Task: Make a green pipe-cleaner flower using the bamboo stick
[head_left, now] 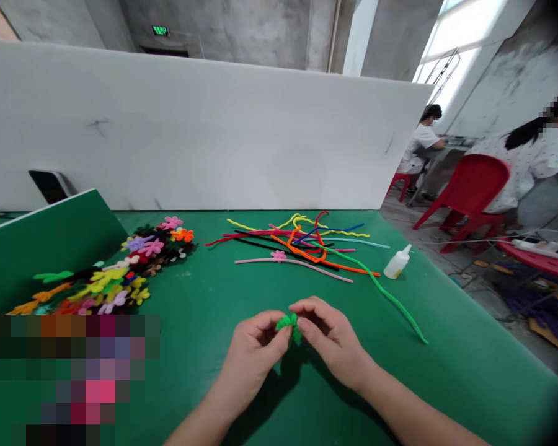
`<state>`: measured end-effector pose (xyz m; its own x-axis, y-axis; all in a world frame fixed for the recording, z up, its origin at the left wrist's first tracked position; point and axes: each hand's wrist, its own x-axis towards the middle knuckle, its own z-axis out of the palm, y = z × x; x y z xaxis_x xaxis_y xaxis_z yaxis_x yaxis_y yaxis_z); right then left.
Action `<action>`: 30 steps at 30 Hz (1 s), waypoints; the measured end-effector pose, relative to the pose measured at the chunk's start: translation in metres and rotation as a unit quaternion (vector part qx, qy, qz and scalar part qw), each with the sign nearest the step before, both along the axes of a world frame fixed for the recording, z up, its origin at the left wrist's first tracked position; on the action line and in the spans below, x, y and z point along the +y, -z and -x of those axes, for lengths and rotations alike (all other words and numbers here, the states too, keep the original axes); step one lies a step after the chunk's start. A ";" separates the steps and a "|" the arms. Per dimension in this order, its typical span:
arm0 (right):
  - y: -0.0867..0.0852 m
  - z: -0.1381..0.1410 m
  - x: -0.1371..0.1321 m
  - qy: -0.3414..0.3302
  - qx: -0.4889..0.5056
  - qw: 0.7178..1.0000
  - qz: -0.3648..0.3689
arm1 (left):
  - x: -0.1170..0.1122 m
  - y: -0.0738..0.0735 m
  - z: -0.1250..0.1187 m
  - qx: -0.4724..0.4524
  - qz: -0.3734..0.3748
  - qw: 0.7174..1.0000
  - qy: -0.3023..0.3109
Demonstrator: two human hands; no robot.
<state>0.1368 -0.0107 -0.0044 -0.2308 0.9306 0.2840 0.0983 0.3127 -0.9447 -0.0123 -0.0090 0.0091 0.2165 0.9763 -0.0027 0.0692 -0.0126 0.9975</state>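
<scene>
Between my two hands, just above the green table (pixel 204 347), is a small green pipe-cleaner flower (pixel 287 321) with looped petals. My left hand (pixel 260 341) pinches its left side between thumb and fingers. From the other side, my right hand (pixel 328 334) grips it with thumb and fingertips. Part of the flower is hidden behind the fingers. Beyond the hands lies a pale pink pipe cleaner (pixel 316 271) with a small pink flower (pixel 278 255) against it. A long bright green pipe cleaner (pixel 395 300) stretches to the right of my right hand.
Loose coloured pipe cleaners (pixel 302 238) lie in a tangle at the back. A white squeeze bottle (pixel 397 262) stands at right. Finished pipe-cleaner flowers (pixel 106 282) are heaped at left beside a green board (pixel 51 241). A white partition (pixel 204 136) closes the back; people sit beyond, right.
</scene>
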 end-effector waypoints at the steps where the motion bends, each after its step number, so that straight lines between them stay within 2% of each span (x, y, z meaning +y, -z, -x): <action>1: 0.000 0.000 0.000 0.000 -0.011 1.000 -0.009 | 0.000 -0.001 0.000 0.005 -0.009 1.000 0.002; 9: -0.001 0.000 0.002 -0.005 -0.014 1.000 0.011 | -0.004 -0.004 0.000 0.064 -0.077 0.995 -0.006; 18: -0.001 0.002 0.000 0.015 -0.042 0.999 -0.024 | -0.003 -0.004 -0.001 0.107 -0.115 0.987 -0.018; 25: -0.001 0.005 -0.003 0.032 -0.037 0.998 -0.031 | -0.005 -0.005 -0.002 0.095 -0.103 0.990 -0.028; 30: -0.001 0.006 -0.004 0.038 -0.035 0.998 -0.024 | -0.005 -0.007 -0.003 0.042 -0.054 0.997 -0.029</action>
<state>0.1307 -0.0144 -0.0037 -0.1812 0.9318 0.3144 0.1880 0.3466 -0.9190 -0.0090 -0.0135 0.0157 0.1626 0.9827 0.0886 0.1554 -0.1142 0.9812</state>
